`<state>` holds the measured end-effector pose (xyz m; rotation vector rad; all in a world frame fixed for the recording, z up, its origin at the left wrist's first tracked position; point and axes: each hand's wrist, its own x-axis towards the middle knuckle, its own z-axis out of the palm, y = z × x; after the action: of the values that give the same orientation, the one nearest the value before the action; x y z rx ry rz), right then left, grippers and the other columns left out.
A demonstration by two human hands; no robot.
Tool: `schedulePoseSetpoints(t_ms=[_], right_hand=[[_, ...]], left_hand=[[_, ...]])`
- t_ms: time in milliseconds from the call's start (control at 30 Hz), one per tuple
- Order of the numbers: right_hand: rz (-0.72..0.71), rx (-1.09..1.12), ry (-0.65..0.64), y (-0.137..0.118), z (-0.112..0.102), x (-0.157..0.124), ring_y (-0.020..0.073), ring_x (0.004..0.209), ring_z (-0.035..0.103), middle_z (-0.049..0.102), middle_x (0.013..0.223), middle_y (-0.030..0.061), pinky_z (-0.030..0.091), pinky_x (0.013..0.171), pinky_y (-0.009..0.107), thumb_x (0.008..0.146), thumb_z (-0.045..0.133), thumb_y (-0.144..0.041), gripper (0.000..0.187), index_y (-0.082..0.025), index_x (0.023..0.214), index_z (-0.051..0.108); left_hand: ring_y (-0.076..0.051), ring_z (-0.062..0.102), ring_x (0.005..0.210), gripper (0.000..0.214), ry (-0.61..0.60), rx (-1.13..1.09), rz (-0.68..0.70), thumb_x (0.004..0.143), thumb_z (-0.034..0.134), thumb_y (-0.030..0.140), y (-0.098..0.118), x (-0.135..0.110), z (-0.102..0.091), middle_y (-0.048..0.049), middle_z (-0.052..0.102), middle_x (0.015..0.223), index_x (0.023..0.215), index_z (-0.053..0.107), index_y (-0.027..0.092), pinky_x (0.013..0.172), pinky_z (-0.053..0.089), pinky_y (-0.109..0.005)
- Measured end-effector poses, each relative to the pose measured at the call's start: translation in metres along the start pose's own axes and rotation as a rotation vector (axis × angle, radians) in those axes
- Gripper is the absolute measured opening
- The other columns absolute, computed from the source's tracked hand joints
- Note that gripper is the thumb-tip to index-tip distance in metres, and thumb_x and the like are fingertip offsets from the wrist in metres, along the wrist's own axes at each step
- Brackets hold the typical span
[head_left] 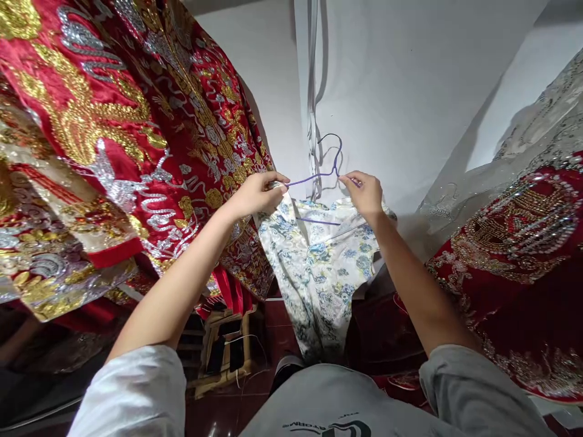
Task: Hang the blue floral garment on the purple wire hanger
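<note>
A white dress with a blue floral print [319,267] hangs in front of me on a thin purple wire hanger [328,164]. My left hand [257,194] pinches the dress's left shoulder together with the left end of the hanger. At the right shoulder, my right hand [364,193] is closed on the hanger's right arm and the cloth there. The hanger's hook stands up between my hands, against the white wall.
Red gowns with heavy gold and silver embroidery [113,139] hang close on the left. Another red beaded gown [514,267] and a pale sequined one [542,127] hang on the right. A white ribbon [313,91] dangles down the wall. A small wooden rack [225,352] stands on the dark red floor.
</note>
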<state>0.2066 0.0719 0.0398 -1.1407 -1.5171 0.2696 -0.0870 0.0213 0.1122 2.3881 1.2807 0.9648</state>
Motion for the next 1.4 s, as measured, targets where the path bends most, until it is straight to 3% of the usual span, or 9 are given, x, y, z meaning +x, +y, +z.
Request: schedulePoseSetpoints(t_ms=[100,233,400,467,600,667,867,1167,1400], right_hand=[[-0.023,-0.027,-0.073,-0.004,0.012,0.01,0.0205,0.074,0.058,0.062,0.071,0.0027,0.039,0.067,0.029,0.087,0.066,-0.056,0.039,-0.019,0.083,0.074],[-0.014,-0.058,-0.207,-0.01,0.028,-0.005,0.0232,0.077,0.062,0.067,0.076,0.0046,0.045,0.073,0.034,0.088,0.064,-0.051,0.033,-0.019,0.088,0.075],[-0.119,-0.034,0.026,-0.007,0.047,-0.068,0.0338,0.125,0.051,0.062,0.124,0.0155,0.043,0.103,0.05,0.092,0.057,-0.037,0.034,-0.021,0.12,0.067],[-0.087,0.023,0.018,0.003,0.058,-0.099,0.033,0.118,0.055,0.066,0.114,0.0154,0.044,0.101,0.049,0.094,0.052,-0.047,0.033,-0.021,0.106,0.069],[0.332,0.021,-0.547,0.034,0.087,-0.131,0.0244,0.067,0.061,0.064,0.062,0.0092,0.048,0.075,0.037,0.097,0.037,-0.065,0.063,-0.021,0.063,0.065],[0.539,-0.034,-0.679,0.048,0.101,-0.128,0.0219,0.058,0.059,0.063,0.055,0.0091,0.045,0.069,0.034,0.098,0.03,-0.068,0.072,-0.02,0.056,0.063],[0.644,-0.105,-0.532,0.065,0.123,-0.126,0.0232,0.062,0.062,0.068,0.061,0.0102,0.042,0.067,0.032,0.096,0.044,-0.049,0.049,-0.02,0.063,0.066],[0.592,-0.025,-0.371,0.053,0.113,-0.223,0.0237,0.071,0.058,0.064,0.067,0.0069,0.042,0.066,0.031,0.093,0.038,-0.054,0.041,-0.024,0.071,0.054],[0.528,0.255,-0.373,0.054,0.08,-0.228,0.0185,0.06,0.05,0.052,0.057,0.0021,0.038,0.062,0.031,0.088,0.044,-0.061,0.047,-0.024,0.059,0.044]], left_hand=[[-0.026,0.068,0.103,0.031,0.138,0.104,0.032,0.089,0.06,0.034,-0.016,0.0,0.013,-0.0105,0.074,0.115,0.114,0.071,0.02,0.093,0.054,-0.043],[-0.024,0.068,0.093,0.025,0.128,0.106,0.003,0.092,0.056,0.03,-0.037,-0.003,0.042,-0.0094,0.075,0.108,0.11,0.07,0.019,0.089,0.053,-0.041],[-0.024,0.064,0.093,0.019,0.23,0.086,0.034,0.097,0.048,0.026,-0.051,0.002,0.087,-0.01,0.07,0.096,0.094,0.066,0.018,0.088,0.05,-0.038],[-0.025,0.062,0.092,0.023,0.26,0.082,0.031,0.099,0.044,0.025,-0.053,0.005,0.098,-0.0101,0.067,0.093,0.089,0.064,0.02,0.087,0.049,-0.038],[-0.026,0.058,0.093,0.024,0.28,0.09,0.017,0.1,0.043,0.026,-0.056,0.008,0.104,-0.0095,0.062,0.091,0.089,0.063,0.021,0.087,0.048,-0.039],[-0.025,0.058,0.097,0.023,0.291,0.089,0.015,0.1,0.043,0.026,-0.057,0.007,0.103,-0.0095,0.061,0.094,0.091,0.063,0.021,0.091,0.048,-0.04],[-0.03,0.043,0.135,0.029,0.585,0.149,-0.085,0.103,0.042,0.038,-0.053,-0.025,0.134,-0.0143,0.049,0.136,0.117,0.062,0.024,0.11,0.04,-0.05],[-0.03,0.059,0.112,0.023,0.52,-0.268,-0.483,0.094,0.047,0.036,-0.058,-0.148,0.303,-0.0135,0.059,0.114,0.114,0.053,0.027,0.1,0.05,-0.05],[-0.022,0.059,0.081,0.014,0.408,-0.42,-0.404,0.094,0.05,0.037,-0.05,-0.148,0.316,-0.0026,0.057,0.08,0.085,0.05,0.025,0.08,0.052,-0.037]])
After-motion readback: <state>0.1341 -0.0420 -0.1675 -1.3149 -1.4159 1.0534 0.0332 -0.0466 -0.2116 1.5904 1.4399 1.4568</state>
